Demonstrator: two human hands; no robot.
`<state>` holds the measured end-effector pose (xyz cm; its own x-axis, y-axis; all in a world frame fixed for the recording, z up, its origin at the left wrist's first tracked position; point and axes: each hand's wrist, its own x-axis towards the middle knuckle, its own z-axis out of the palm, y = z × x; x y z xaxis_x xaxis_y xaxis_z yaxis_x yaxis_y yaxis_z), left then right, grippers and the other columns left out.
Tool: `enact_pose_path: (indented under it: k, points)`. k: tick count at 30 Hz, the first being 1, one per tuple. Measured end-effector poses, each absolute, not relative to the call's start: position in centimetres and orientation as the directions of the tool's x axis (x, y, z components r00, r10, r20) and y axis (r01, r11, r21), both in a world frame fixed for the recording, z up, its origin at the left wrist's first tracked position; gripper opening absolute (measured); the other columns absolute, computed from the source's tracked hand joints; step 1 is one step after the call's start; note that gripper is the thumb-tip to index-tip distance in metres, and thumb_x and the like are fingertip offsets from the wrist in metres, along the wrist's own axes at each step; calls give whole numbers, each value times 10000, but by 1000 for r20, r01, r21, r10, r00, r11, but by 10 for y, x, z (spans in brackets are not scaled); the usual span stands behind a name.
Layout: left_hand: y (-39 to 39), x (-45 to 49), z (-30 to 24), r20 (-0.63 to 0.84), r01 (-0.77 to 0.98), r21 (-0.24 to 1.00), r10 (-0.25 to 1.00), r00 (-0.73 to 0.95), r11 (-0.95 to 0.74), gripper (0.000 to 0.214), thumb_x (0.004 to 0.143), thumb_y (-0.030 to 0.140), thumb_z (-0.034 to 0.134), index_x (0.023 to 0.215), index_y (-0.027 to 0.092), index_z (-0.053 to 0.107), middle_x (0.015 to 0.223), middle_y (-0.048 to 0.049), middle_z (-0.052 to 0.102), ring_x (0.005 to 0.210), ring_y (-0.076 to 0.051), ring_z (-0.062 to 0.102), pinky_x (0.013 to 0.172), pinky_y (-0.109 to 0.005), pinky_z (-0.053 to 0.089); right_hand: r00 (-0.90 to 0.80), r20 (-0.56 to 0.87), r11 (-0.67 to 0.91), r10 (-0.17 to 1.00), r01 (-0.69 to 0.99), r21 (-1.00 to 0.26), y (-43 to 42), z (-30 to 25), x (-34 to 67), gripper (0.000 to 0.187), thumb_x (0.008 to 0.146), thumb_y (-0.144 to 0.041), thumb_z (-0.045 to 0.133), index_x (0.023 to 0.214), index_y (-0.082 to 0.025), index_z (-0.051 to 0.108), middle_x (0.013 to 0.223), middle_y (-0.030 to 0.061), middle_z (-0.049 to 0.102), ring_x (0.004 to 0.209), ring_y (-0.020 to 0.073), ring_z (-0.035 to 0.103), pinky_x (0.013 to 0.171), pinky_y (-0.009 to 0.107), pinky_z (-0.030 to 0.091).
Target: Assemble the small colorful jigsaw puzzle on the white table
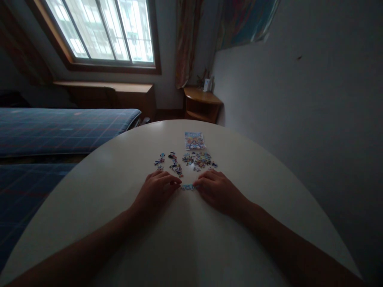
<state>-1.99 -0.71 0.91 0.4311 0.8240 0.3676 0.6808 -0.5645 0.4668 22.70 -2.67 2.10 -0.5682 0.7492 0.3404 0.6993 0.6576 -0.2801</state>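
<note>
Both my hands rest on a round white table [119,223]. My left hand [157,188] and my right hand [216,189] face each other with fingers curled. Their fingertips pinch the two ends of a small joined strip of jigsaw pieces [188,187] lying flat on the table. Just beyond the hands lie loose puzzle pieces: a small group on the left [159,161], a dark group in the middle [176,165] and a denser heap on the right [200,160]. Farther back lies a small printed picture card [194,140].
A bed with a blue checked cover [56,127] stands left of the table. A grey wall [299,99] runs close along the right. A wooden corner shelf [201,103] and a low wooden cabinet [113,95] stand beneath a bright window [104,30].
</note>
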Motion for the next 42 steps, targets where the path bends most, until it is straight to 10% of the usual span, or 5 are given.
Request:
enact_pose_path:
  k: [15,42]
  points:
    - [-13,-20,26,198,749,501,900,389,-434,65,829,217,715,880,243,745,908,-13,750,950,-224,663,938,-414,484,-574,363,673,734,687,-274,-26,21,228,211,888,-136,614,1041,-251,703,991,53,681,926,198,597,859,361,446]
    - [-9,-23,15,307,691,414,805,508,-593,43,853,260,699,851,251,741,820,-7,718,929,-224,618,887,-383,475,-576,347,669,740,685,-289,-26,22,228,219,875,-122,619,1041,-237,703,988,57,673,937,203,585,865,365,447]
